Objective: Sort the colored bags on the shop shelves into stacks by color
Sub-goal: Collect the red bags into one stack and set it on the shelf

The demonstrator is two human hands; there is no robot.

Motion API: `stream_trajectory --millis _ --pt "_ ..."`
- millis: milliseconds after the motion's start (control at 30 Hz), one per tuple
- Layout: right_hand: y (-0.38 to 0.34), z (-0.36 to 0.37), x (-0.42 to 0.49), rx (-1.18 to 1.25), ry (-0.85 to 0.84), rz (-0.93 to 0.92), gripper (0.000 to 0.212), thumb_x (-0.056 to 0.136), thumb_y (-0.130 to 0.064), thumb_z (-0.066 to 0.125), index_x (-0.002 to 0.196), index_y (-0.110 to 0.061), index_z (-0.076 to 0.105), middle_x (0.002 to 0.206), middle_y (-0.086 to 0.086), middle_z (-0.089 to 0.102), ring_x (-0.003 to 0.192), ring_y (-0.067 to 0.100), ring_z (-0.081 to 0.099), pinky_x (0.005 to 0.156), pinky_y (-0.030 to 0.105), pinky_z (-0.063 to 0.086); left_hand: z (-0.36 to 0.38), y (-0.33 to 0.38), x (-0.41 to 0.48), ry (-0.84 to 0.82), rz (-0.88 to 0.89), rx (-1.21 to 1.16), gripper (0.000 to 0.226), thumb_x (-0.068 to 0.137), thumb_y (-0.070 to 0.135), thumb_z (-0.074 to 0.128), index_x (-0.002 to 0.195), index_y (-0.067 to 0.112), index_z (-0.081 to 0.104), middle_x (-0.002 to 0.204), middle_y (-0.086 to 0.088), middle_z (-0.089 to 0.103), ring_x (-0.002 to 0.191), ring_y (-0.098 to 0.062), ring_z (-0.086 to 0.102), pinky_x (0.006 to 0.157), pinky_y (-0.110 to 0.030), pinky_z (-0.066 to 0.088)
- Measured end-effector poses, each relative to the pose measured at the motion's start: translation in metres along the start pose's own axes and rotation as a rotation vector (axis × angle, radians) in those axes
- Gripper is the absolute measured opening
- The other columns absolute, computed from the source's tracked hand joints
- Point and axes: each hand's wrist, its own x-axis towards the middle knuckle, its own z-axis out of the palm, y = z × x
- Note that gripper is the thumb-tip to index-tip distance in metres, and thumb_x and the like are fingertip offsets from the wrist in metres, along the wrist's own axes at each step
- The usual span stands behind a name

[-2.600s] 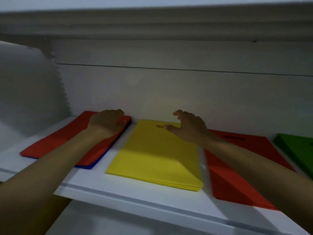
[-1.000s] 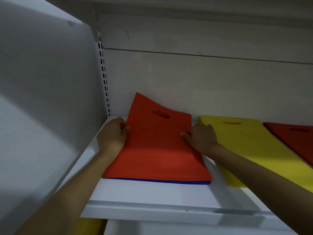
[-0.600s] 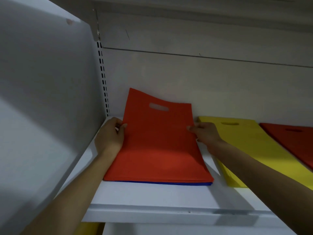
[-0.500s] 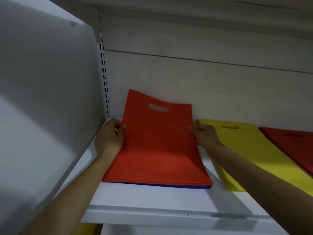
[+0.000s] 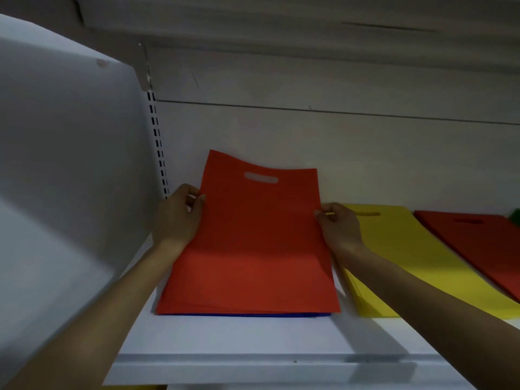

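The fingers of my left hand curl over the left edge of the red bags. Those of my right hand pinch the right edge at about the same height, so both hands grip one bundle. Its far end, the one with the handle slot, is tipped up against the back wall, while the near end lies on the shelf. In this dim light I cannot tell how many red sheets I have raised. Under them a blue bag shows as a thin strip along the near edge, so I judge the step in hand to be parting red from blue. Just beside, to the right, lies the yellow stack, then a second red stack. The next move calls for lifting the reds clear without dragging the blue along, then carrying them over the yellow onto that red stack, edges squared
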Motion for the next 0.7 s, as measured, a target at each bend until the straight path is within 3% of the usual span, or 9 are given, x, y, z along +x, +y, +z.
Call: stream_trajectory --millis 167,300,467,567,700 --pt "0.002 -0.035 0.002 0.065 0.107 0.006 0.010 0.090 -0.022 0.065 0.082 -0.016 0.062 0.081 0.009 0.065 0.068 0.021 0.057 0.062 0.032 0.044 0.010 0.035 0.002 -0.046 -0.026 -0.074 0.013 0.094 0.029 0.055 0.091 0.019 0.062 0.084 -0.001 0.065 0.075 -0.019 0.061 0.066 -0.032 0.050" --pt "0.012 -0.069 -0.005 0.100 0.159 -0.011 0.011 0.090 -0.019 0.065 0.080 -0.016 0.062 0.078 0.010 0.064 0.067 0.021 0.057 0.061 0.033 0.043 0.021 0.070 -0.010 -0.049 -0.004 -0.081 0.012 0.094 0.027 0.055 0.092 0.017 0.062 0.079 -0.001 0.064 0.066 -0.017 0.059 0.058 -0.026 0.044" --pt "0.029 -0.129 -0.016 0.091 0.224 -0.037 0.009 0.089 -0.018 0.065 0.088 -0.009 0.065 0.081 0.009 0.066 0.069 0.020 0.059 0.060 0.028 0.044 0.049 0.113 -0.033 -0.058 0.005 -0.134 0.012 0.094 0.028 0.055 0.091 0.018 0.061 0.068 0.003 0.064 0.063 -0.021 0.060 0.063 -0.034 0.050" --pt "0.043 -0.178 -0.024 0.076 0.277 -0.031 0.008 0.087 -0.022 0.067 0.079 -0.019 0.065 0.079 0.010 0.069 0.074 0.023 0.063 0.069 0.038 0.051 0.072 0.145 -0.058 -0.070 0.042 -0.181 0.011 0.094 0.027 0.054 0.092 0.018 0.058 0.067 0.008 0.060 0.060 -0.018 0.057 0.060 -0.034 0.046" --pt "0.063 -0.248 -0.049 0.109 0.308 0.013 0.015 0.087 -0.020 0.066 0.073 -0.024 0.063 0.077 0.000 0.068 0.071 0.015 0.062 0.072 0.033 0.051 0.100 0.197 -0.091 -0.168 0.088 -0.200 0.010 0.094 0.025 0.055 0.093 0.015 0.057 0.073 0.002 0.060 0.058 -0.010 0.051 0.053 -0.026 0.037"
